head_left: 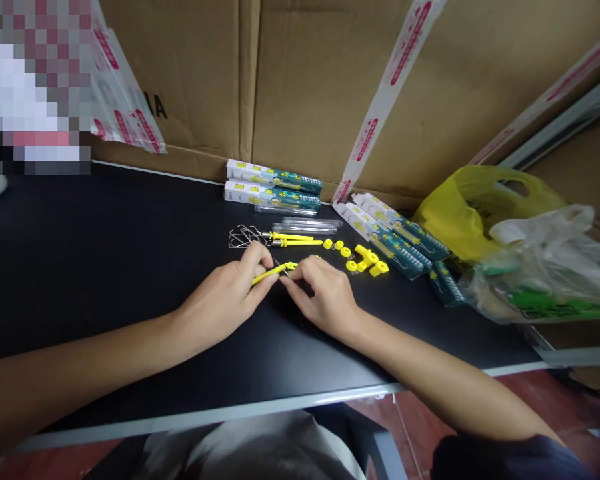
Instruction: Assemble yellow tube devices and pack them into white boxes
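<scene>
My left hand (235, 283) is closed on a slim yellow plastic rod (270, 274), held at a slant just above the black tabletop. At the rod's upper end, my right hand (325, 293) pinches with thumb and forefinger at a thin metal wire piece (287, 272); its exact shape is partly hidden by the fingers. Just beyond the hands lie two more yellow rods (300, 243) with metal ends, beside a tangle of bent wire hooks (245, 236). Several small yellow caps (351, 266) and small springs are scattered to the right of them.
Clear plastic tubes (305, 227) lie behind the rods. Printed spring-scale boxes (275, 195) stand along the cardboard wall (320, 80), with more boxes (385, 240) at the right. Beyond these are a yellow bag (460, 213) and a clear plastic bag (540, 267). The table's pale edge (260, 408) runs in front.
</scene>
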The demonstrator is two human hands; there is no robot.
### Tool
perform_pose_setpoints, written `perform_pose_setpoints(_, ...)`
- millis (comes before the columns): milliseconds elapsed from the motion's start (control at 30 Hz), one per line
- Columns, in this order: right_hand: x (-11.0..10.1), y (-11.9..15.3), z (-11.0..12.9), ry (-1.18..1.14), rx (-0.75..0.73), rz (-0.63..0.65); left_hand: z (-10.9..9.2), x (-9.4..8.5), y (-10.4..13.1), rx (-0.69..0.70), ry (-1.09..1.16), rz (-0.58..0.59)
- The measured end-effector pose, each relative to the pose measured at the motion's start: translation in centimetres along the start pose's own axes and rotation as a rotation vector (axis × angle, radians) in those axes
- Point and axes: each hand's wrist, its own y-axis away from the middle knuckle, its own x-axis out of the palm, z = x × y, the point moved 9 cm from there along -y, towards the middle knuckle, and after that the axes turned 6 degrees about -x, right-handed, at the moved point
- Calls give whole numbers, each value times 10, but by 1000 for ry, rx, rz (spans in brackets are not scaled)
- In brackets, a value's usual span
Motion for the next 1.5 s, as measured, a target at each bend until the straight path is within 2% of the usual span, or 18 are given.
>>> perform_pose_setpoints(200, -2, -3, 4, -162, -52, 27, -2, -4, -1, 54, -22, -15)
perform_pose_setpoints(433, 6, -5, -12, -592, 111, 51, -3, -3, -1, 133, -46, -25)
perform_pose_setpoints(567, 14, -5, -14, -698, 133, 136, -4, -1, -2, 162, -111, -24)
perform_pose_setpoints(767, 15, -5, -17, -800, 172, 122, -3, 3, -2, 158, -325, 11)
perform_pose_setpoints(867, 16, -5, -20, -750, 233, 140, -1, 3, -2, 144, -430, 0)
perform_pose_setpoints(967, 19, -5, -17, -626, 219, 225, 0, 2, -3, 123, -517, -25)
perform_pose_setpoints(1167, 17, -4, -6, -84, -16, 239, -2, 13, 0, 170, -627, -34)
perform_pose_setpoints(1233, 18, -3, -2, 19, -79, 233, -2, 14, 1, 182, -628, -44)
perform_pose_setpoints(1333, 19, -2, -2, 23, -74, 237, -3, 14, 2, 189, -625, -47)
perform_pose_setpoints(1500, 14, -4, -11, -154, 0, 194, -4, 14, 1, 177, -499, 19)
